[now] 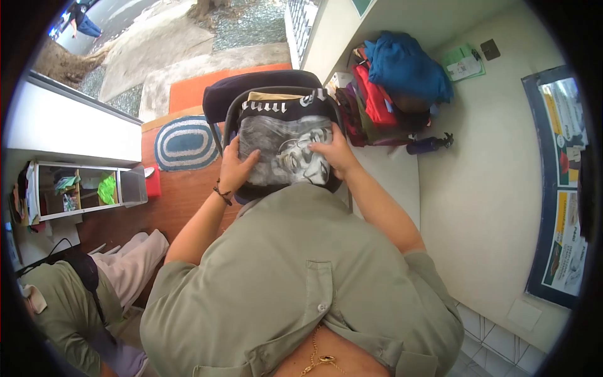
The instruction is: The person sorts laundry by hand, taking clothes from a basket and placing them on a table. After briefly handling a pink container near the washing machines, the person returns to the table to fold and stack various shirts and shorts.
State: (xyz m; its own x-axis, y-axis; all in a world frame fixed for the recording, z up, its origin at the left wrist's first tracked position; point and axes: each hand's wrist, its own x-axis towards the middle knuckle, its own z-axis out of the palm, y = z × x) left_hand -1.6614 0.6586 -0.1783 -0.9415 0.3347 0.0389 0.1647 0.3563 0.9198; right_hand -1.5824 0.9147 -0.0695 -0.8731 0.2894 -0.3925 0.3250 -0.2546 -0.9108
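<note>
Black-and-grey cloth is spanning the gap between two hands: a folded shirt (pixel 270 141) is lying over the chair (pixel 264 80), its longer side seemingly running away from the body. The left hand (pixel 236 167) and right hand (pixel 338 152) are gripping opposite side edges, thumbs pressing on top, fingertips hiding. Chair sides are closely flanking it; floor (pixel 188 182) is opening leftward, while a clothes pile (pixel 380 88) is standing nearer the right hand.

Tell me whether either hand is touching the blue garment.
No, the left hand and right hand hold the printed garment, and the blue garment lies away from both.
</note>
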